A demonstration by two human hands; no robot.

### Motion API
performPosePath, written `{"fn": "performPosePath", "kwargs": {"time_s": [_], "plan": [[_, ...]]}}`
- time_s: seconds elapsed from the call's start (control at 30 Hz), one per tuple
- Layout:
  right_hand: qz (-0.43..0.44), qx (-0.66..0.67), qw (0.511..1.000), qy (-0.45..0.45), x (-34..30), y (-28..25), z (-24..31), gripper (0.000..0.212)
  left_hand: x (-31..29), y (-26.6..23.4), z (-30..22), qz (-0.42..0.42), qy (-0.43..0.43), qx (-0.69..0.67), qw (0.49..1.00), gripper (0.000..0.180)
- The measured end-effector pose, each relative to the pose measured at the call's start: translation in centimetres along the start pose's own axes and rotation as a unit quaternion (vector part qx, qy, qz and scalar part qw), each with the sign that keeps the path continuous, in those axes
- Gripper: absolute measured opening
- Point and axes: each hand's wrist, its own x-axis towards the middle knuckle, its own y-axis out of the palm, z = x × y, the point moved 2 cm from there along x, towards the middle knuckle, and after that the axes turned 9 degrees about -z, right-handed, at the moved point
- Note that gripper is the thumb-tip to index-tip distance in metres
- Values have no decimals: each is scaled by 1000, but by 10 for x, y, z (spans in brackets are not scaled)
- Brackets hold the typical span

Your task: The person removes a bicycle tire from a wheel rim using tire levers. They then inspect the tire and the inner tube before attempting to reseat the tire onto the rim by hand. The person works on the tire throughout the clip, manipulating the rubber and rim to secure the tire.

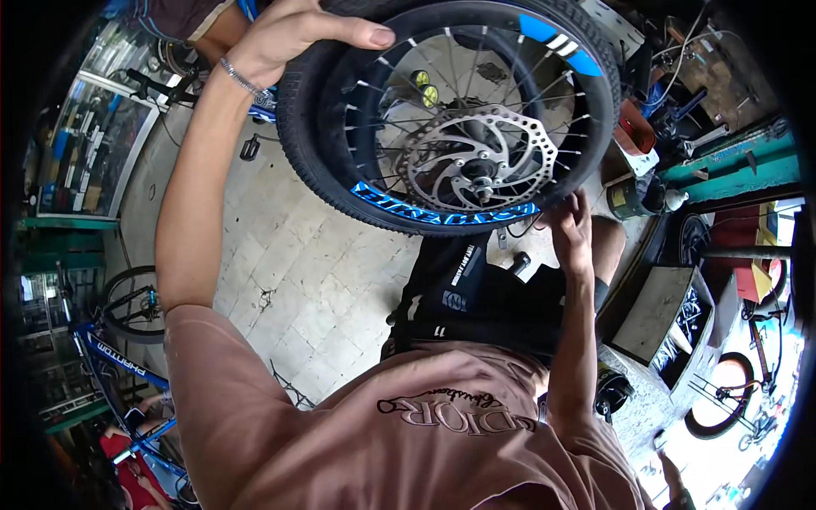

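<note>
Above the pale tiled floor point(289, 280), I am seeing the largest item, a bicycle wheel point(450, 115), being held up in the upper middle of the head view. Open floor is lying to the left of and below the wheel. On the right, room is tighter: a green workbench edge point(731, 166) and a wooden tray of parts point(659, 310) are standing near the wheel's lower right. A blue bicycle frame point(110, 365) is leaning at the far left, well apart from the wheel.

The wheel is facing the camera with one flat side, so its axle is pointing roughly toward me. Its black tyre is forming a slightly flattened ring that is running long from left to right. The dark rim is carrying blue markings, and the silver brake disc point(478, 157) is sitting around the hub, right of the wheel's centre.

The left hand point(297, 38) is reaching up on a raised, extended forearm and is gripping the tyre at its upper left, thumb lying across the tread. A metal bracelet point(242, 81) is circling that wrist. The right hand point(571, 231) is rising on a near-vertical forearm and is pressing against the tyre's lower right edge; I cannot tell whether its fingers are closing around it.
</note>
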Motion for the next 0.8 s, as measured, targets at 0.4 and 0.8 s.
{"fn": "performPosePath", "kwargs": {"time_s": [0.4, 0.8], "plan": [[164, 101, 977, 97, 84, -13, 4, 81, -22, -66, 57, -108, 14, 129, 986, 80], [109, -171, 979, -35, 61, -71, 197, 85, -28, 0, 95, -62, 120, -15, 991, 76]]}}
